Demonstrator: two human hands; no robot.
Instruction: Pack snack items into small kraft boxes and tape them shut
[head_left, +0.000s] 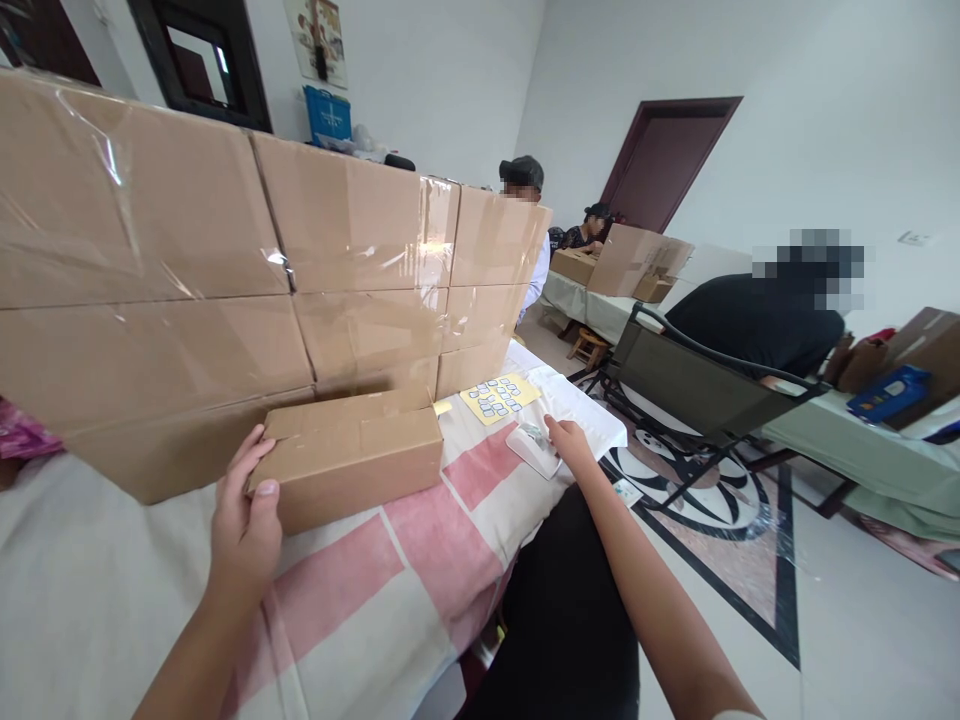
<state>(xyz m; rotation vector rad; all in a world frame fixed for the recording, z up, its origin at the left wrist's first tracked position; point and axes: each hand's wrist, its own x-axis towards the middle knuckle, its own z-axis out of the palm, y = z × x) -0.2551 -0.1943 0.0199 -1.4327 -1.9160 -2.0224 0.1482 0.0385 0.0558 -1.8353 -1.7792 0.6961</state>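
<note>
A closed brown cardboard box (360, 455) lies lengthwise on the cloth-covered table. My left hand (247, 510) grips its left end, thumb on the near side and fingers over the top edge. To the right, my right hand (568, 442) has its fingers drawn together at a small white packet (531, 450) with greyish-green contents; whatever is between the fingertips is too small to make out. Just behind that packet, a yellow sheet (499, 398) with rows of small pale stickers or labels lies flat.
Stacked taped cartons (360, 230) form a wall behind the box. The pink-and-white tablecloth (442, 530) covers the table. To the right stand a folding chair (697, 370) with a person in black, and a green-covered table (847, 440) with goods. Two other people sit farther back.
</note>
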